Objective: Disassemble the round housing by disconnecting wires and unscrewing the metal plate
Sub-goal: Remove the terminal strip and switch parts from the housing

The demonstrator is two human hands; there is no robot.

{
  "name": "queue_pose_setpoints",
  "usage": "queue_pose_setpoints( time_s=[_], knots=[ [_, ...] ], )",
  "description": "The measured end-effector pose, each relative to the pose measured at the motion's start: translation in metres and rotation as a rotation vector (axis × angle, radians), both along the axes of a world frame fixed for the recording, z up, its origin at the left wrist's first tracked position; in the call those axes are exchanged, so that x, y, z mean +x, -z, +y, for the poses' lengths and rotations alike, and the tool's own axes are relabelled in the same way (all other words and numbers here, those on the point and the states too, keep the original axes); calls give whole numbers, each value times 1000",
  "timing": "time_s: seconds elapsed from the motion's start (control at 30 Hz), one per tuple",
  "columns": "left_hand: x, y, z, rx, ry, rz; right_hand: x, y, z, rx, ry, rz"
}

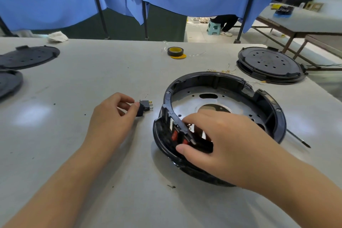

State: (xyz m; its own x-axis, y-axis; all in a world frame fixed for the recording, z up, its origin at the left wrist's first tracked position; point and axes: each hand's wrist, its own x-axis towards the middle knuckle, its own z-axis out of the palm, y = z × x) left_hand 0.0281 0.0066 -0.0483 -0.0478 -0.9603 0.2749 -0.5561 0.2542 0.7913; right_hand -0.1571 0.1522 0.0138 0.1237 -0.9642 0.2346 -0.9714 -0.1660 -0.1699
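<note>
Left fingers (136, 106): pinch a small black switch (145, 107) just above the desk (92, 83).
Right fingers (182, 149): grip the round housing's (222, 79) near rim by red switches (174, 135).
Housing: on desk, metal plate (187, 102) inside.

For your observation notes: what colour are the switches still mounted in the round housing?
Red switches, seen in the head view.
</note>
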Motion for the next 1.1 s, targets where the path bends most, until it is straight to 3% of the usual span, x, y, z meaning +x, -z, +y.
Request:
queue_pose_setpoints(
  time_s=[0.47,0.73,0.87,1.1],
  knots=[
    [-1,-2,-4,60,-1,44,2,7,3,-157,-19,-8],
    [-13,-16,39,-238,312,40,-1,5,5,-147,2,-235],
    [-15,-31,64,-378,487,3,-2,3,4,-129,9,-248],
    [-14,-34,74,-355,728,-157,-3,3,2,-132,40,-274]
  ],
)
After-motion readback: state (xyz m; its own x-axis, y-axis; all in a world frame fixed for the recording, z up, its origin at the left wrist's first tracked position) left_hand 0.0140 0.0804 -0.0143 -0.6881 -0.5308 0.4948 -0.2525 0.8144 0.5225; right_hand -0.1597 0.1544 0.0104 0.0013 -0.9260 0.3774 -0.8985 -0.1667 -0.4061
